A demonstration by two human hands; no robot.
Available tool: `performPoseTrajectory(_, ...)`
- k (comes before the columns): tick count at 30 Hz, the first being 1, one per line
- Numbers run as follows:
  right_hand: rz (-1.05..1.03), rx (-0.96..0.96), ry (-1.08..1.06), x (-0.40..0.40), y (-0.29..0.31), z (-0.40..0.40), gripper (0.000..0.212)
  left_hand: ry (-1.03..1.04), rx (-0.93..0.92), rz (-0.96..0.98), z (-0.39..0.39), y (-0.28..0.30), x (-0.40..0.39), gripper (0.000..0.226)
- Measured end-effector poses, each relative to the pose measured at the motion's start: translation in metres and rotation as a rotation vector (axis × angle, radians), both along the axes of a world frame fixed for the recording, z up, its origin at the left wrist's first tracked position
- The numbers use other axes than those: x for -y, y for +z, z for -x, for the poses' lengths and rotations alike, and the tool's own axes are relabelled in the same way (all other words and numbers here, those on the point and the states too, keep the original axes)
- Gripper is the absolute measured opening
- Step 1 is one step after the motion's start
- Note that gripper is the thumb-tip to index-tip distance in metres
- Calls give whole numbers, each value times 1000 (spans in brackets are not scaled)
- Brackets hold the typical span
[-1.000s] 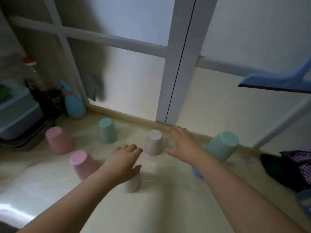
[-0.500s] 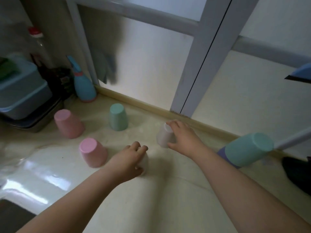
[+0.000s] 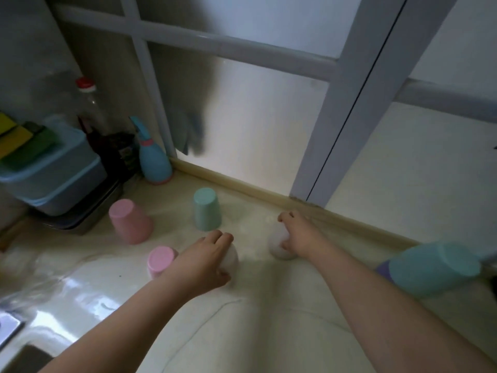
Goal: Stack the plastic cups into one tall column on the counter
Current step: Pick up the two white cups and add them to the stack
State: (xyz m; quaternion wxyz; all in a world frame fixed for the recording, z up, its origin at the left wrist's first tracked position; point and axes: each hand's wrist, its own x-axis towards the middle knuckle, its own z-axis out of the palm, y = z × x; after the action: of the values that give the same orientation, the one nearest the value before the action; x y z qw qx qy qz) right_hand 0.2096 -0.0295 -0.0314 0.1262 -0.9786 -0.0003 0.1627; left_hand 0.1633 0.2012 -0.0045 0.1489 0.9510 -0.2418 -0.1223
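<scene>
— Pale counter (image 3: 269, 332) is running back to a frosted window; where are the hands sitting?

— Left hand (image 3: 204, 262) is curling over a white cup (image 3: 231, 258), right hand (image 3: 298, 238) is gripping another white cup (image 3: 277, 244) just beyond. Both cups are standing mouth-down, axes upright.

— Others?

— Pink cup (image 3: 160, 261) is sitting beside the left hand; pink (image 3: 130, 220) and green (image 3: 206, 210) farther back; a teal cup (image 3: 433, 267) is capping a purple one, far right. Blue bin (image 3: 53, 170) is holding sponges (image 3: 24, 138).

Left hand (image 3: 207, 258): bare, no ring, no glove, no watch at wrist.
Right hand (image 3: 298, 235): bare, no ring, no glove.
Forearms: both bare up to the frame edge; no sleeve or cuff in view.
</scene>
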Motion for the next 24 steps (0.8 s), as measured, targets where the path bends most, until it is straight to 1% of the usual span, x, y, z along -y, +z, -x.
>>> performPoseTrajectory(3, -61, 82, 6, 8, 36, 12, 63, -9, 31, 31, -8, 13, 7, 71)
performPoseTrajectory(6, -56, 206, 32, 23, 96, 29, 64, -12, 84, 101, -17, 42, 30, 77)
performPoseTrajectory(9, -55, 337, -6, 46, 159, 54, 63, -41, 148, 180, -19, 78, 67, 77)
performPoseTrajectory(12, -21, 434, -67, 73, 215, 86, 61, -136, 206, 241, -13, 116, 111, 73)
performPoseTrajectory(14, 9, 458, -130, 92, 243, 110, 62, -219, 255, 283, -7, 141, 139, 70)
performPoseTrajectory(16, 22, 460, -202, 111, 262, 133, 64, -279, 285, 352, -2, 161, 163, 68)
performPoseTrajectory(19, 26, 448, -310, 133, 272, 161, 68, -325, 283, 426, 5, 179, 193, 71)
performPoseTrajectory(21, 5, 415, -368, 143, 269, 173, 66, -336, 270, 442, 9, 182, 207, 74)
performPoseTrajectory(24, -8, 363, -369, 150, 251, 177, 66, -329, 239, 426, 15, 177, 216, 76)
